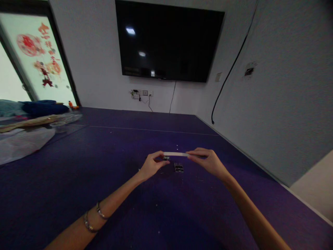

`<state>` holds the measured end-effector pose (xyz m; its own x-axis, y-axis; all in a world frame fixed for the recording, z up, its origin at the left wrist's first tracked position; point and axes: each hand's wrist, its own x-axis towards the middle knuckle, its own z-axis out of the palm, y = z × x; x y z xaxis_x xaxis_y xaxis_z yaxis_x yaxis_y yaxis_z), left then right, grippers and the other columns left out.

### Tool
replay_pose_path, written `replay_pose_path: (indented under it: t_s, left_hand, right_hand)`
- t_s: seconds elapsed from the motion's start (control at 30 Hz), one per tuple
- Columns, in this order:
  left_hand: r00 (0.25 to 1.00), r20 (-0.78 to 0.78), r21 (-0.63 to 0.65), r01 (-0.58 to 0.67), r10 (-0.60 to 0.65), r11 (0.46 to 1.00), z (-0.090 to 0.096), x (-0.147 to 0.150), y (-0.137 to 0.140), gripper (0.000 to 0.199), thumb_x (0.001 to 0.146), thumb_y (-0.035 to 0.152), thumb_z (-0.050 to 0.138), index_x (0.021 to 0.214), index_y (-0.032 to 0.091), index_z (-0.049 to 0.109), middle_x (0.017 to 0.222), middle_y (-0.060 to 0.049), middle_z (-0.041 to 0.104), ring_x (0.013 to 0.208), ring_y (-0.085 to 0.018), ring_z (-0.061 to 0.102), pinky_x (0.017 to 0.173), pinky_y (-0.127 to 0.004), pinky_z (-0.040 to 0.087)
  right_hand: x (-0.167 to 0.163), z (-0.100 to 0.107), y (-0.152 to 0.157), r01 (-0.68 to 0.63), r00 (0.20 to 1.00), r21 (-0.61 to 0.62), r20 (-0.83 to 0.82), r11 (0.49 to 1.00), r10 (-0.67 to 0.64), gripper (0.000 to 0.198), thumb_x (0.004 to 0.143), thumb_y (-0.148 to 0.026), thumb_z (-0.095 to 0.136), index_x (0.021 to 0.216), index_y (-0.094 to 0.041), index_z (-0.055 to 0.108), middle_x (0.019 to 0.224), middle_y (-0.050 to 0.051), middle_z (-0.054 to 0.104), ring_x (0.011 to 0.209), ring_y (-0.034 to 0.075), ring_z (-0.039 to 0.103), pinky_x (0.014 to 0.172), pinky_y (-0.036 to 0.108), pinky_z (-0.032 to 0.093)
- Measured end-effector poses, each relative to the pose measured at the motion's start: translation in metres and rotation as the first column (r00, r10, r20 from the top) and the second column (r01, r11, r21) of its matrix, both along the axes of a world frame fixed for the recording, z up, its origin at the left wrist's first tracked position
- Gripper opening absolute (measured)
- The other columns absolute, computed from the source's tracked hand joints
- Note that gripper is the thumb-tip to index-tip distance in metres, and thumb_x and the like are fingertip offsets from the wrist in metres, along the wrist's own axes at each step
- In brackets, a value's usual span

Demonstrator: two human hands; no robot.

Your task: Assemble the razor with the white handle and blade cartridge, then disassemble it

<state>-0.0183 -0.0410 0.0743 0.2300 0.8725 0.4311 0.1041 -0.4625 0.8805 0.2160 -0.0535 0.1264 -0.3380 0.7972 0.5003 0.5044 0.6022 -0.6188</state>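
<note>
A slim white strip (176, 154) is gripped by the left hand (151, 167) at nine o'clock and right hand (212, 164) at three, with a squarish dark piece (178, 168) at six.

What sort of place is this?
Probably a room in a home, though it could be a small office: large wall-mounted television, red festive-looking decorations on a bright glass panel, and dark blue cloth piled at the left.
</note>
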Motion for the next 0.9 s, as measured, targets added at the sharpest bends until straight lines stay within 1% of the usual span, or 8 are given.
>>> replay_pose_path:
  t_s: [0.17,0.33,0.5,0.67,0.8,0.9]
  left_hand:
    - [1.0,-0.01,0.038,-0.009,0.01,0.999,0.0001,0.0,0.0002,0.019,0.067,0.029,0.069,0.073,0.014,0.059,0.067,0.003,0.054,0.064,-0.01,0.05,0.06,-0.022,0.04]
    - [1.0,0.009,-0.033,0.027,-0.026,0.999,-0.0017,-0.0009,0.0007,0.02,0.067,0.03,0.069,0.074,0.014,0.059,0.067,0.002,0.056,0.063,-0.011,0.052,0.062,-0.023,0.041]
    - [1.0,0.016,0.003,0.016,-0.016,1.0,-0.0016,-0.0003,0.0009,0.016,0.066,0.026,0.069,0.072,0.014,0.059,0.067,0.002,0.056,0.065,-0.011,0.052,0.063,-0.023,0.042]
    - [1.0,0.021,0.013,-0.004,0.004,1.0,-0.0059,-0.0005,0.0029,0.015,0.066,0.025,0.069,0.072,0.015,0.059,0.072,0.001,0.058,0.07,-0.012,0.055,0.067,-0.025,0.045]
    - [1.0,0.015,0.01,0.016,-0.016,1.0,-0.0021,0.0005,0.0006,0.015,0.066,0.024,0.069,0.072,0.015,0.06,0.068,0.002,0.057,0.067,-0.011,0.054,0.064,-0.023,0.044]
    - [1.0,0.023,0.006,0.0,-0.001,1.0,0.0006,0.0012,-0.001,0.014,0.066,0.023,0.069,0.071,0.015,0.059,0.068,0.002,0.056,0.065,-0.011,0.053,0.063,-0.023,0.044]
  right_hand:
    - [-0.0024,0.0006,-0.0024,-0.022,1.0,-0.002,0.018,1.0,0.022,0.022,0.076,-0.037,0.06,0.091,-0.024,0.072,0.082,0.005,0.068,0.075,0.017,0.061,0.067,0.029,0.047]
    - [-0.0018,0.0004,-0.0025,0.001,1.0,0.003,0.001,1.0,-0.001,0.021,0.077,-0.036,0.06,0.09,-0.024,0.072,0.083,0.005,0.068,0.075,0.018,0.061,0.068,0.03,0.048]
    - [-0.0028,-0.0009,-0.0018,-0.009,1.0,-0.009,0.016,1.0,0.009,0.022,0.076,-0.037,0.06,0.09,-0.024,0.072,0.083,0.005,0.068,0.074,0.018,0.061,0.067,0.03,0.047]
    - [0.0014,-0.0034,0.002,0.022,1.0,-0.014,-0.012,1.0,-0.023,0.022,0.077,-0.036,0.06,0.09,-0.022,0.072,0.083,0.006,0.068,0.075,0.018,0.061,0.067,0.029,0.046]
    - [0.0024,-0.0018,0.0009,-0.039,0.999,-0.042,-0.01,0.998,0.038,0.023,0.077,-0.037,0.06,0.091,-0.023,0.071,0.084,0.005,0.068,0.077,0.018,0.061,0.066,0.028,0.045]
    - [0.0036,-0.0018,0.0015,-0.035,0.999,-0.046,-0.011,0.998,0.035,0.023,0.077,-0.037,0.06,0.091,-0.023,0.071,0.083,0.005,0.068,0.076,0.017,0.061,0.065,0.028,0.045]
